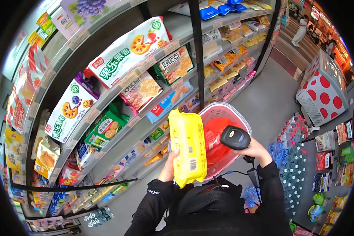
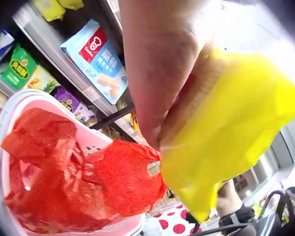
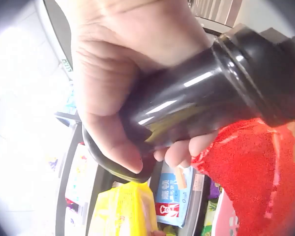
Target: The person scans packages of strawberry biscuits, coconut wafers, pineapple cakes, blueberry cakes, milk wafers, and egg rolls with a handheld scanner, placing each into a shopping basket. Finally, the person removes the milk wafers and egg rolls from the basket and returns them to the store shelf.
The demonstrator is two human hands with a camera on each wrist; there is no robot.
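Note:
My left hand (image 1: 168, 166) grips a yellow snack package (image 1: 188, 147) by its side, with a barcode facing up in the head view. In the left wrist view the same yellow package (image 2: 231, 128) hangs over the basket's edge. My right hand (image 1: 255, 150) holds a black barcode scanner (image 1: 235, 137), fingers wrapped round its handle (image 3: 177, 101) in the right wrist view. The scanner head is to the right of the package, apart from it. Beneath both is a pink shopping basket (image 1: 246, 122) with a red plastic bag (image 1: 220, 131) inside.
Shelves of packaged biscuits (image 1: 131, 51) curve along the left and front. Packs of bottled water (image 1: 293, 173) stand on the floor at right, near a polka-dotted box (image 1: 322, 92). A cable (image 1: 236, 172) runs beside the basket. A person (image 1: 301, 30) is far off at the upper right.

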